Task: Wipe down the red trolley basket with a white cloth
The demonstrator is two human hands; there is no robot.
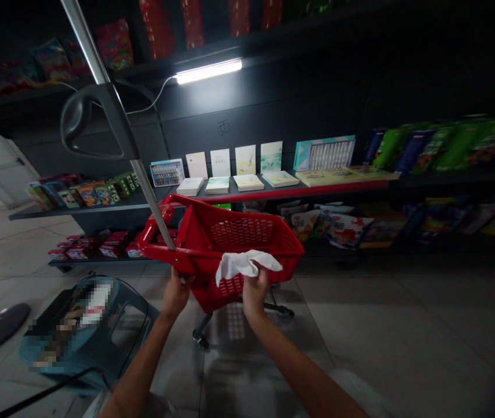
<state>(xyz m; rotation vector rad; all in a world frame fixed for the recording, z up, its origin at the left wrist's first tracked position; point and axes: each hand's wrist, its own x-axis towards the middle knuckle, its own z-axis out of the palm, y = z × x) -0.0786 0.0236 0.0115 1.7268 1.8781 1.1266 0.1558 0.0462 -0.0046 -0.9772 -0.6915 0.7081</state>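
A red plastic shopping cart [225, 255] on wheels stands in front of me, its handle end to the left and a metal pole rising from it. My right hand [256, 289] grips a crumpled white cloth [247, 264] against the cart's near side. At the handle end, my left hand [176, 295] is closed on the cart's lower edge, its fingertips partly hidden. The pole [147, 188] carries a dark grey loop-shaped handle [99, 122].
Behind the cart runs a dark shelf with notebooks [247, 182], boxed sets [325, 154] and bagged goods [347, 227]. A blue-grey plastic stool [120, 290] with blurred-out items and a cable stands at left. A round pole base [1, 328] lies beyond it.
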